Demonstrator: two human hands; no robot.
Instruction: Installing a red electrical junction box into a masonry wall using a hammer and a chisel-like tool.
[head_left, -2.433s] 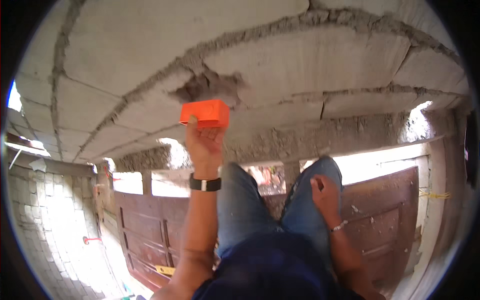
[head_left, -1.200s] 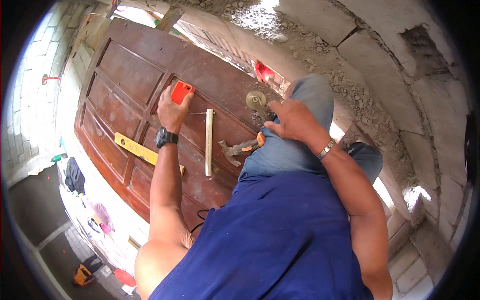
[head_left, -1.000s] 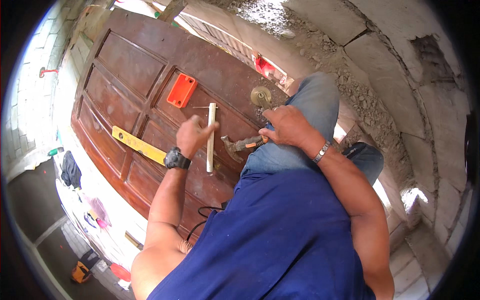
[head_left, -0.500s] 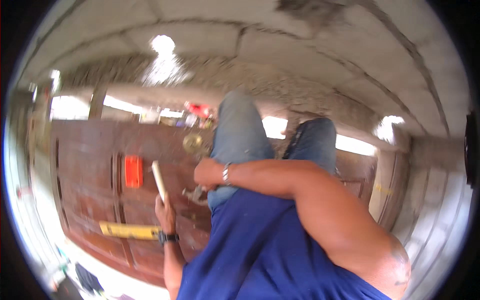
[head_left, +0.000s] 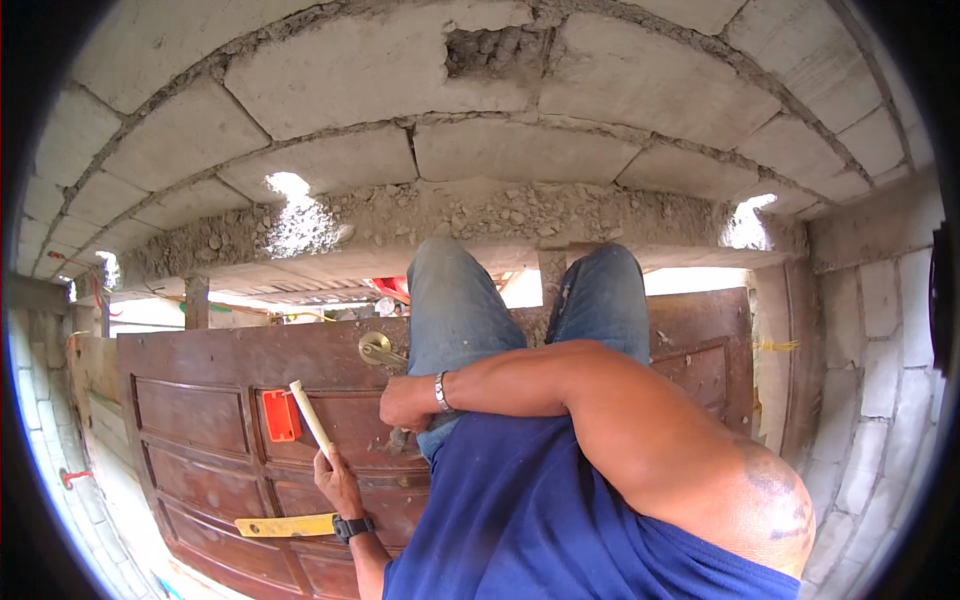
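The left hand (head_left: 338, 482) is holding a pale stick (head_left: 311, 420), its grip clamped around the lower end so the stick is slanting up across the brown panelled door (head_left: 200, 410). On that door an orange block (head_left: 281, 415) is lying just left of the stick, and a yellow level (head_left: 285, 525) is resting below it. The right hand (head_left: 405, 403) is reaching over the knees toward the door's brass handle (head_left: 377, 349); its grip is curled over something dark, but I cannot tell what, since the forearm and shirt are hiding it.
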